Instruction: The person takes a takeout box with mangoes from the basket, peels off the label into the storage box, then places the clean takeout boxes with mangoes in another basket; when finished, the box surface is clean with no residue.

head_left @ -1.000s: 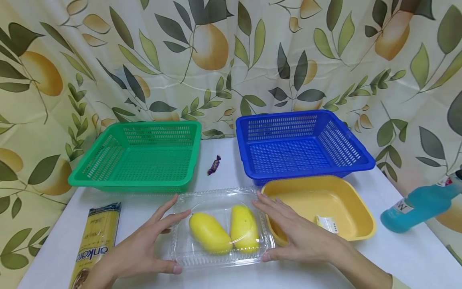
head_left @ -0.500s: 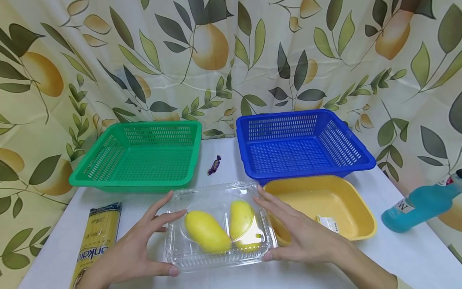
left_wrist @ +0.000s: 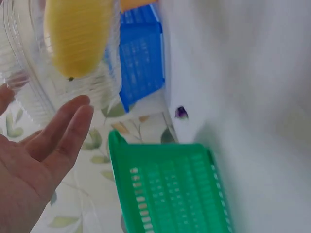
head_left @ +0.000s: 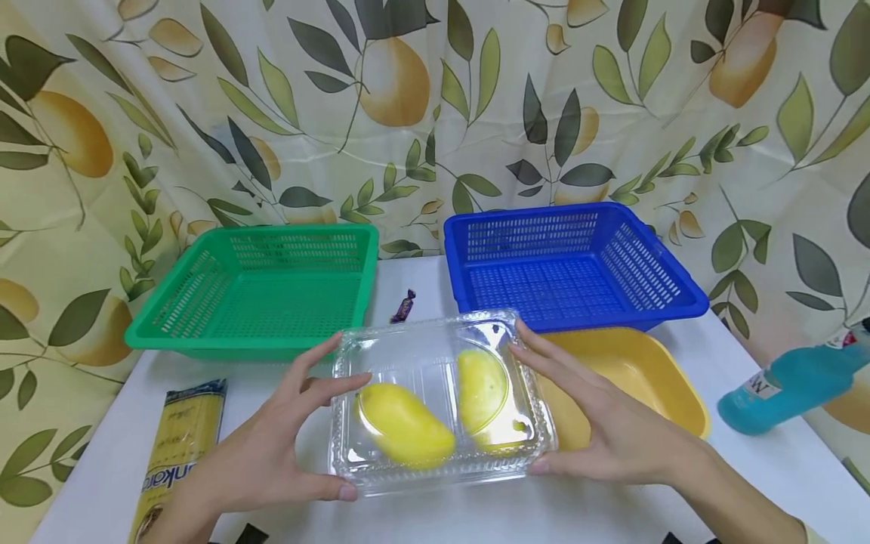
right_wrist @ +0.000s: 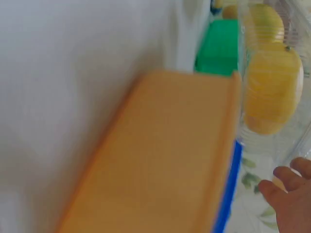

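A clear plastic clamshell container [head_left: 401, 355] with two yellow mangoes inside, one on the left [head_left: 408, 427] and one on the right [head_left: 481, 389], is held up off the table, tilted with its right side higher. My left hand [head_left: 268, 449] grips its left side, thumb at the near corner and fingers along the edge. On the opposite side, my right hand [head_left: 612, 427] holds it with the thumb low and the fingers at the far corner. Both wrist views show the container above the table, with a mango [left_wrist: 77, 36] seen through its ribbed wall.
A green basket [head_left: 292, 302] stands back left, a blue basket [head_left: 544, 287] back right. The yellow basin [head_left: 639, 363] sits partly behind my right hand. A wrapped candy [head_left: 403, 307] lies between the baskets. Left is a pasta pack [head_left: 183, 431]; right, a blue bottle [head_left: 782, 389].
Both hands have raised the container from the table and shifted it right, tilting it. It now covers part of the basin, and the white packet there is hidden.
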The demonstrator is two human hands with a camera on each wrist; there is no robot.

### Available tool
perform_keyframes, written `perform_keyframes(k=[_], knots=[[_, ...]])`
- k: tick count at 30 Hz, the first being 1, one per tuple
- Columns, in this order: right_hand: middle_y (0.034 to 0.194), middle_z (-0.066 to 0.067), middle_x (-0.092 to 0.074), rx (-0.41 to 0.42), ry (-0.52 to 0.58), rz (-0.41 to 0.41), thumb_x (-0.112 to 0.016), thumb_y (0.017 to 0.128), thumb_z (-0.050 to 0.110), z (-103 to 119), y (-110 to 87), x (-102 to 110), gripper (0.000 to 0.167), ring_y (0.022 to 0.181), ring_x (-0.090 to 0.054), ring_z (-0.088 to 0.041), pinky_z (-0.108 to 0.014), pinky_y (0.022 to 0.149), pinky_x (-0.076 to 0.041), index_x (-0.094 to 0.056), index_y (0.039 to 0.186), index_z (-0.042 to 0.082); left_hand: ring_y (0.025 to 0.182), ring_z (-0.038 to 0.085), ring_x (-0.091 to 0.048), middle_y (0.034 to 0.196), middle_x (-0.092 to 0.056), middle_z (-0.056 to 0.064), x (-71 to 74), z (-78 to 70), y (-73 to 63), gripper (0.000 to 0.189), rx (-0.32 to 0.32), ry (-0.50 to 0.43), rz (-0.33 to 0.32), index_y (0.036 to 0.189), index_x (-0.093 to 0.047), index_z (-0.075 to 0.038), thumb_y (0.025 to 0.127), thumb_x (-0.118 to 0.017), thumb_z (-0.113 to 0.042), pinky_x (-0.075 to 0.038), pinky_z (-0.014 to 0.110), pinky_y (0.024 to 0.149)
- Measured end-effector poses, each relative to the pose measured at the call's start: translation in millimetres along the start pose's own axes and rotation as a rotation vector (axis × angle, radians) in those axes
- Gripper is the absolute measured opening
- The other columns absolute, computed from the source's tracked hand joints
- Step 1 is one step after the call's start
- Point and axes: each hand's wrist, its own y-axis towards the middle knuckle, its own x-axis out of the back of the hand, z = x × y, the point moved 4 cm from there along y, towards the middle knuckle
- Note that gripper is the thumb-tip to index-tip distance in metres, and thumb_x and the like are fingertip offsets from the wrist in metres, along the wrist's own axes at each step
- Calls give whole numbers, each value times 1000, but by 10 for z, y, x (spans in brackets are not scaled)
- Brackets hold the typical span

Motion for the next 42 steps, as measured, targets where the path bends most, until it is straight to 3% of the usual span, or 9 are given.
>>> perform_keyframes(k=[3, 8, 10, 11, 18, 23, 28, 36, 42], knots=[[172, -4, -16, 13, -17, -33, -94, 72, 40, -15, -38, 143, 112, 157, -19, -13, -70, 102, -42, -31, 163, 19, 142, 32, -46, 172, -1, -6, -22, -60, 127, 99, -36, -15, 7, 153, -44, -42, 67, -87, -66, -54, 61, 97], [172, -5, -18, 20, -21, -75, -99, 65, 27, -61, -44, 345, 117, 158, -20, -17, -33, 117, -34, -34, 161, 14, 155, 39, -20, 172, 1, -7, -24, -142, 337, 99, -96, -19, -23, 153, -43, -43, 68, -89, -63, -47, 69, 101], [172, -5, -18, 21, -13, -92, -100, 63, 23, -94, -43, 413, 118, 158, -19, -19, -18, 116, -25, -34, 161, 14, 156, 38, -17, 172, 2, -7, -23, -175, 422, 100, -116, -22, -35, 153, -43, -43, 68, -91, -60, -46, 69, 101], [172, -6, -18, 33, -1, -103, -99, 62, 20, -108, -42, 448, 118, 158, -18, -20, -16, 116, -23, -35, 160, 12, 156, 39, -17, 173, 2, -6, -26, -191, 465, 100, -132, -25, -41, 154, -43, -42, 68, -92, -58, -45, 69, 101], [170, -15, -23, 119, 25, -188, -95, 59, 3, -249, -61, 685, 119, 157, -24, -20, -13, 114, -29, -32, 159, 1, 157, 35, -14, 173, 1, -1, -67, -261, 778, 97, -216, -25, -77, 154, -45, -35, 71, -94, -47, -42, 70, 105], [169, -8, -27, 21, 26, -208, -91, 64, -3, -417, -63, 774, 118, 150, -33, -7, -10, 108, -35, -28, 163, 10, 158, 28, -11, 173, -3, -2, -94, -310, 997, 86, -260, -56, -104, 151, -50, -29, 76, -91, -41, -39, 66, 110], [168, -5, -30, -58, 41, -234, -88, 70, -4, -539, -81, 841, 115, 144, -37, 0, -5, 102, -37, -26, 164, 18, 157, 29, -19, 173, -5, -4, -134, -346, 1191, 81, -269, -106, -98, 150, -51, -29, 79, -89, -39, -47, 52, 108], [167, -6, -31, -54, 43, -302, -81, 73, -8, -706, -117, 1015, 104, 145, -37, -3, -4, 100, -39, -33, 162, 16, 152, 28, -32, 172, -8, -3, -220, -395, 1519, 77, -267, -150, -102, 147, -54, -26, 79, -89, -37, -50, 39, 107], [167, 1, -31, -102, 26, -340, -75, 81, -7, -889, -98, 1122, 96, 139, -39, 4, -2, 98, -38, -33, 163, 20, 148, 26, -40, 172, -10, -1, -279, -442, 1773, 73, -253, -206, -113, 145, -57, -21, 81, -89, -35, -48, 35, 110]])
